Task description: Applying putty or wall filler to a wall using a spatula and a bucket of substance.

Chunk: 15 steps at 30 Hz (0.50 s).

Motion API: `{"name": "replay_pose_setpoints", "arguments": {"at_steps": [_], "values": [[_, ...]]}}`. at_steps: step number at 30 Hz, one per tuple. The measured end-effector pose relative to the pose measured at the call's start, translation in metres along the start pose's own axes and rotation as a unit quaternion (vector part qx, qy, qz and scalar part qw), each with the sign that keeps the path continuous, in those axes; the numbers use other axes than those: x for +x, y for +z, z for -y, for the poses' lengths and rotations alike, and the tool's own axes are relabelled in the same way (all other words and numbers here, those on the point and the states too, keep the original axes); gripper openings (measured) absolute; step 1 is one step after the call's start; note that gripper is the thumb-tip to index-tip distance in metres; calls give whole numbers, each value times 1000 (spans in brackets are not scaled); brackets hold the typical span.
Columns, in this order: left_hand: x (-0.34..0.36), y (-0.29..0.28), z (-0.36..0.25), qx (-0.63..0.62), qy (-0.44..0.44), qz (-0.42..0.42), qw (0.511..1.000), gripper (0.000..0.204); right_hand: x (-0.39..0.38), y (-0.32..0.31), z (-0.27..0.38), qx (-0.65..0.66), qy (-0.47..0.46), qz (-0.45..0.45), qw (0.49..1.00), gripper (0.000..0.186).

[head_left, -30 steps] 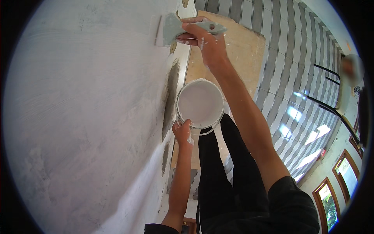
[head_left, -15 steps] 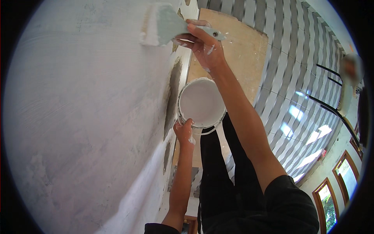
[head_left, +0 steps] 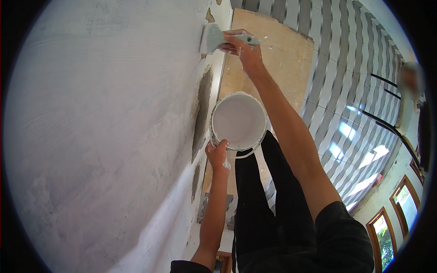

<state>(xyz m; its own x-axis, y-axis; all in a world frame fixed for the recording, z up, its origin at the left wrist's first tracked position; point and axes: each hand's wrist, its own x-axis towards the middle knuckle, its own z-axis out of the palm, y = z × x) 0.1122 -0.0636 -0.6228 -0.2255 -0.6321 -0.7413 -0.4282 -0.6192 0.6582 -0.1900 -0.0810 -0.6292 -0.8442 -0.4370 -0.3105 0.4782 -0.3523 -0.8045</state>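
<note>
My right hand (head_left: 243, 48) is closed round the handle of a wide flat paintbrush (head_left: 215, 38) with a pale grey-green body. White-coated bristles point left at the whitish wall (head_left: 100, 132); I cannot tell whether they touch it. Below, my left hand (head_left: 217, 154) grips the near left rim of a round white bucket (head_left: 259, 119), thumb over the edge. Pale paint (head_left: 233, 119) lies inside it, and a thin handle hangs at its near side. White smears mark my left hand.
Rough bare patches (head_left: 201, 116) break the wall's lower part. A tan board (head_left: 284, 59) lies beside the wall on a grey-and-white striped tile floor (head_left: 339, 84). At the far right are dark rods (head_left: 384, 123), a blurred shape (head_left: 409, 79) and wood-framed windows (head_left: 382, 234).
My right hand has drawn the paintbrush rightward, from over the wall toward its lower edge, and the brush looks smaller now. The bucket and my left hand have shifted slightly right.
</note>
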Motion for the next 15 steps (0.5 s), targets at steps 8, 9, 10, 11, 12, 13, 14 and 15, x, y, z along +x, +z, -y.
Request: {"name": "replay_pose_setpoints", "arguments": {"at_steps": [8,9,10,11,12,13,14,15], "values": [[-6,-5,0,38,-31,-8,999,18,-36,74,95,-5,-50,27,998,18],[-5,-5,3,39,-22,-11,999,18,-41,79,107,4,-62,36,997,19],[-4,-6,5,40,-12,-16,999,18,-43,81,116,5,-62,36,997,19],[-4,-7,7,40,-11,-16,999,18,-45,81,123,29,-61,70,995,22],[-3,-8,8,56,-3,-21,998,18,-47,83,129,53,-60,104,991,25],[-2,-7,7,72,5,-25,997,18,-49,86,134,53,-60,104,991,25],[-3,-6,8,72,6,-25,997,18,-51,90,138,106,-74,121,984,24],[-5,-3,8,29,23,-19,999,18,-53,95,141,158,-88,138,974,24]]}}
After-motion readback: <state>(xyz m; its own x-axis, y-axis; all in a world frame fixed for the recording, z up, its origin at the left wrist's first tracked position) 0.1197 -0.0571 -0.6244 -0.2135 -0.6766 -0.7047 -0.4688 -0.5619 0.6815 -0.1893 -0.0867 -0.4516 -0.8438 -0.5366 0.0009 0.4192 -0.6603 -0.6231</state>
